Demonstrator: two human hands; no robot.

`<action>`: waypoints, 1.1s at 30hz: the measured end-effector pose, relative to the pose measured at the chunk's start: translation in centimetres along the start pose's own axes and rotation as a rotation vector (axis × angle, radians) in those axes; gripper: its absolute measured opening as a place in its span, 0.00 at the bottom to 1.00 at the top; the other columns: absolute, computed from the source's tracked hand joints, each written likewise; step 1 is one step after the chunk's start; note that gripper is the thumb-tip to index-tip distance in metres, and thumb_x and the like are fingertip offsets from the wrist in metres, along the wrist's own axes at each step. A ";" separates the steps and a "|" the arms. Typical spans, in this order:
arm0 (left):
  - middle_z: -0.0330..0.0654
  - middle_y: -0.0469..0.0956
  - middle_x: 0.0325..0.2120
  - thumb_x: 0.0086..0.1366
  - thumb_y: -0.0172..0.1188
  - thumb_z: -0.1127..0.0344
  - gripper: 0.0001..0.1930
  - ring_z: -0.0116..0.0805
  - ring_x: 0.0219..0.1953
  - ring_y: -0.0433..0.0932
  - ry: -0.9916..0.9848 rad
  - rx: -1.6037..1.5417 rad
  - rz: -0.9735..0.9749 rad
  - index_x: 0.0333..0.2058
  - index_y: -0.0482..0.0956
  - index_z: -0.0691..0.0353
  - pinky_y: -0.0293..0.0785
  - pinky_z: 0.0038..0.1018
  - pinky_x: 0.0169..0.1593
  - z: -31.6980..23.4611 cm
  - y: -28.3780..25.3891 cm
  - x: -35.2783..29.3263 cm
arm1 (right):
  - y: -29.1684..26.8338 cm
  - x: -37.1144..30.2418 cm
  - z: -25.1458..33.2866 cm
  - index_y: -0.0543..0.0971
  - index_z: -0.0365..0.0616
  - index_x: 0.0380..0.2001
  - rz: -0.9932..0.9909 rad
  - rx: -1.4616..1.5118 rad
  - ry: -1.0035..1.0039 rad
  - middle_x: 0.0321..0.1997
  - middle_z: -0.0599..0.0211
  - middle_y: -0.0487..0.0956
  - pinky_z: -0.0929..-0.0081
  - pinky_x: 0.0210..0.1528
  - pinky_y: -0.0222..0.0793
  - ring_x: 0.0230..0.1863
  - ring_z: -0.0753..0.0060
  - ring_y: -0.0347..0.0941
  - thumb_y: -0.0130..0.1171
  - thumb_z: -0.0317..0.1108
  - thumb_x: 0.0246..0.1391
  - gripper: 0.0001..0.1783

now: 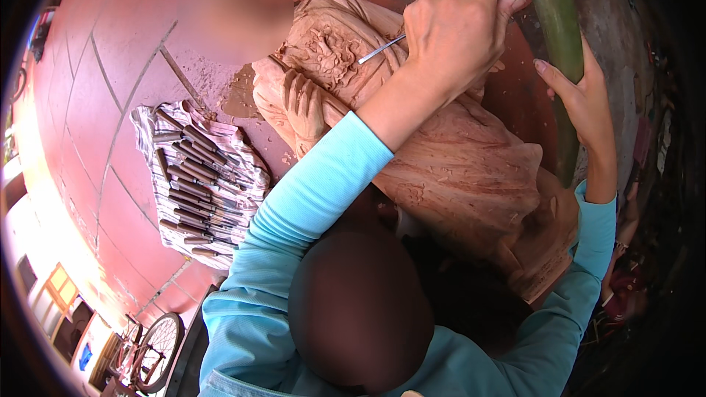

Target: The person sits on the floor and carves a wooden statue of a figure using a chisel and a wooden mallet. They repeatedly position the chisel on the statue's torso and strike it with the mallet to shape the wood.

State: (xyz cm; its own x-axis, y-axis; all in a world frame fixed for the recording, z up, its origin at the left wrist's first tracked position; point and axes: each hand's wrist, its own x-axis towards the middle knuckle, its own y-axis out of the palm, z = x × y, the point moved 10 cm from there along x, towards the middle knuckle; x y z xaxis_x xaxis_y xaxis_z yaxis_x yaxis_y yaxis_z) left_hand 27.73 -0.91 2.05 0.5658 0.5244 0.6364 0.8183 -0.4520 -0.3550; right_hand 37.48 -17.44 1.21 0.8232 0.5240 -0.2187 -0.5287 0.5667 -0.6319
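A large reddish-brown carved wooden figure (463, 162) lies on its back, with a bearded face, folds of robe and a carved hand. Above it, my left hand (456, 26) is closed round a chisel (382, 49), its thin metal blade reaching down-left toward the carved beard. The chisel's brown handle end sticks out on the right of my fist. My right hand (585, 95) grips a long green club-like piece (551, 7), held upright along the figure's right side. Its upper part is beside the handle end; I cannot tell if they touch.
On the left, several chisels with dark handles (195, 169) lie on a striped cloth (147, 140) over the red tiled floor (132, 66). Wood chips lie by the figure. A rough grey surface (610, 15) borders the right. A bicycle (151, 353) stands lower left.
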 end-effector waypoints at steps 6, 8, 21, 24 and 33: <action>0.42 0.76 0.26 0.61 0.62 0.57 0.12 0.42 0.29 0.79 -0.023 -0.008 -0.014 0.37 0.79 0.58 0.74 0.36 0.27 0.5 -0.1 0.1 | -0.3 0.0 1.1 0.69 0.42 0.61 -0.031 0.028 -0.036 0.37 0.76 0.75 0.83 0.30 0.65 0.33 0.86 0.69 0.66 0.33 0.54 0.31; 0.43 0.78 0.31 0.66 0.57 0.59 0.11 0.41 0.32 0.80 -0.044 -0.043 0.073 0.42 0.78 0.58 0.76 0.33 0.32 0.3 -0.3 0.8 | -0.7 0.1 0.6 0.69 0.43 0.61 -0.036 0.020 -0.038 0.38 0.78 0.73 0.84 0.28 0.65 0.31 0.87 0.68 0.66 0.33 0.54 0.32; 0.44 0.79 0.32 0.68 0.55 0.61 0.11 0.41 0.32 0.80 -0.153 0.017 0.052 0.44 0.78 0.59 0.76 0.31 0.33 2.0 -0.3 1.6 | -0.9 2.1 1.4 0.67 0.45 0.64 -0.015 -0.037 -0.188 0.40 0.75 0.74 0.82 0.29 0.65 0.34 0.86 0.69 0.65 0.32 0.54 0.34; 0.44 0.79 0.32 0.68 0.55 0.62 0.11 0.43 0.33 0.80 -0.103 0.034 -0.079 0.44 0.78 0.59 0.76 0.32 0.34 2.1 -1.3 1.6 | -1.1 3.3 1.0 0.65 0.46 0.66 -0.013 -0.125 -0.320 0.44 0.73 0.76 0.83 0.30 0.66 0.33 0.85 0.69 0.65 0.30 0.54 0.36; 0.44 0.80 0.33 0.69 0.54 0.59 0.12 0.43 0.33 0.81 0.031 0.305 -0.135 0.44 0.78 0.58 0.77 0.33 0.35 1.7 -1.3 1.6 | -1.3 4.4 0.0 0.63 0.44 0.67 0.038 -0.168 -0.219 0.49 0.69 0.76 0.82 0.35 0.69 0.35 0.84 0.70 0.63 0.28 0.53 0.38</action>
State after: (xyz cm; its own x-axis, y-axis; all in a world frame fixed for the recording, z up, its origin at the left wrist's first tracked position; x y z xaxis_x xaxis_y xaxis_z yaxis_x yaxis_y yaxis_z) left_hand 27.73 1.78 2.36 0.4503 0.5403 0.7108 0.8811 -0.1400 -0.4517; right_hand 41.82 -15.86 1.04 0.7296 0.6780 -0.0900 -0.5011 0.4404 -0.7449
